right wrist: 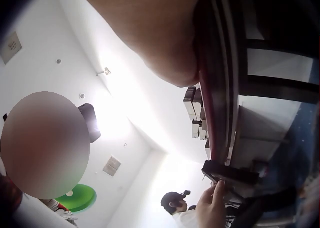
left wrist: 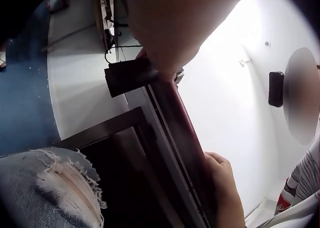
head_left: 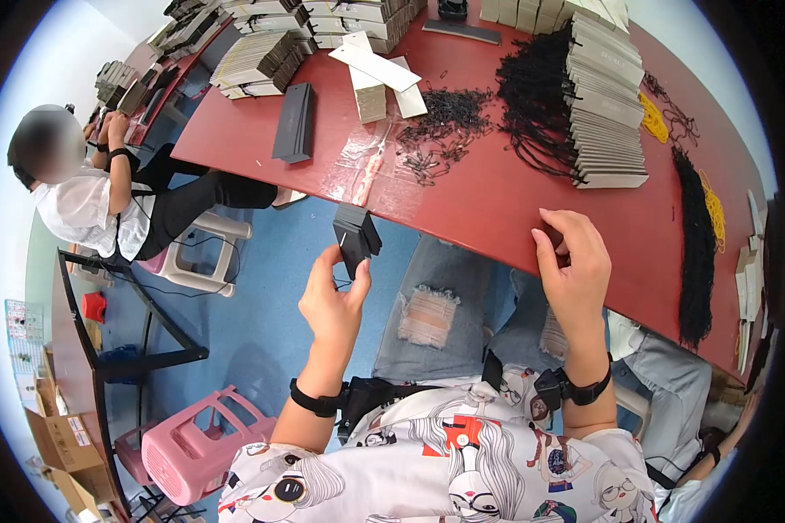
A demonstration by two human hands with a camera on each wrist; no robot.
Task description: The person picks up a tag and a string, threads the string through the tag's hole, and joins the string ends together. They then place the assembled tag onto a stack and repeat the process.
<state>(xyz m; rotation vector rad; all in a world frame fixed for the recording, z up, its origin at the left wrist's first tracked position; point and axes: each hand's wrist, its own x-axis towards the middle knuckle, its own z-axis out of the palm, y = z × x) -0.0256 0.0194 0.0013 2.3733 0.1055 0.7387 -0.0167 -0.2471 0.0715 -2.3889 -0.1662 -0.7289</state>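
Observation:
My left hand pinches a small stack of black cards between thumb and fingers, just off the near edge of the red table. A thin black cord hangs by the stack. In the left wrist view the black stack juts out beyond the hand, beside the table edge. My right hand rests at the table's near edge, its fingers loosely bent and nothing seen between them. Nearest to it on the table stands a long row of grey tags with black cords spread to their left.
Another black stack lies at the table's left, near white cards and loose black clips. Bundled tags are piled behind. Black cords and yellow cords lie right. A person sits left; a pink stool stands lower left.

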